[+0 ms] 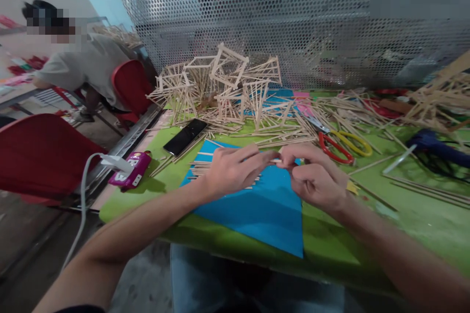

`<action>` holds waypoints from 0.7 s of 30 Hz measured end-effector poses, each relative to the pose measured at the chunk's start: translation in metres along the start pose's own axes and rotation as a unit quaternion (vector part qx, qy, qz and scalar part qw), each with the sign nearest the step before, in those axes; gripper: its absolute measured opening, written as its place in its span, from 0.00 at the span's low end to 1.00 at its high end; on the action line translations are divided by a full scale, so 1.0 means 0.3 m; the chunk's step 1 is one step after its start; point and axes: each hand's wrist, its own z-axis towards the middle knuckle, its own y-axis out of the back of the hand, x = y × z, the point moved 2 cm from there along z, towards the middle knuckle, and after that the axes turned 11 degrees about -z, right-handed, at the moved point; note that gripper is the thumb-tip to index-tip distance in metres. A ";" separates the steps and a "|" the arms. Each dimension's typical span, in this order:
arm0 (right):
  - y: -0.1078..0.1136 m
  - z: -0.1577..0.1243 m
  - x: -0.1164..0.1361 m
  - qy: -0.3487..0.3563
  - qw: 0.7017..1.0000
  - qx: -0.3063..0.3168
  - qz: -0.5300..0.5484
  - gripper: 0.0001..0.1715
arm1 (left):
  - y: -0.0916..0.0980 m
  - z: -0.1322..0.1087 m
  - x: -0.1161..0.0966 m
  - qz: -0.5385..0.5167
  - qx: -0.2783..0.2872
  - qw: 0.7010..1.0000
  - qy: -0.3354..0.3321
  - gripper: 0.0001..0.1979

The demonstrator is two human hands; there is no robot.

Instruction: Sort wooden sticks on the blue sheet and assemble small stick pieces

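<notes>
My left hand and my right hand meet over a blue sheet on the green table. Both pinch the same thin wooden stick, which shows only between their fingertips. A row of similar sticks lies on the blue sheet just left of my left hand, partly hidden under it. Behind the hands stands a pile of open frames built from sticks.
Red and yellow scissors lie right of my hands, a black phone to the left, a blue glue gun at far right. A pink power block with white cable sits at the table's left edge. Another person sits far left by red chairs. A perforated metal screen backs the table.
</notes>
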 end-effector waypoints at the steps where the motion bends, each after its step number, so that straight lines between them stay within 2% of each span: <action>1: -0.001 0.003 0.001 0.009 1.000 0.002 0.002 0.14 | 0.002 0.002 0.000 0.001 -0.002 1.000 0.002 0.12; 4: -0.007 0.013 -0.006 -0.008 1.000 0.004 0.015 0.15 | 0.005 0.010 0.003 0.007 -0.010 1.000 0.007 0.12; 8: -0.013 0.017 -0.022 -0.052 0.998 -0.040 0.000 0.18 | 0.002 0.014 0.008 0.007 -0.015 1.000 0.018 0.12; 12: -0.018 0.011 -0.035 -0.052 0.998 0.003 0.029 0.15 | -0.005 0.011 0.009 0.003 0.004 0.999 0.044 0.12; 16: -0.015 0.005 -0.042 -0.051 0.998 0.006 0.046 0.14 | -0.008 0.009 0.011 0.006 0.007 0.999 0.049 0.13; 21: -0.018 0.020 -0.027 -0.033 0.999 0.007 -0.008 0.15 | -0.010 0.019 0.021 -0.031 0.017 0.997 0.064 0.14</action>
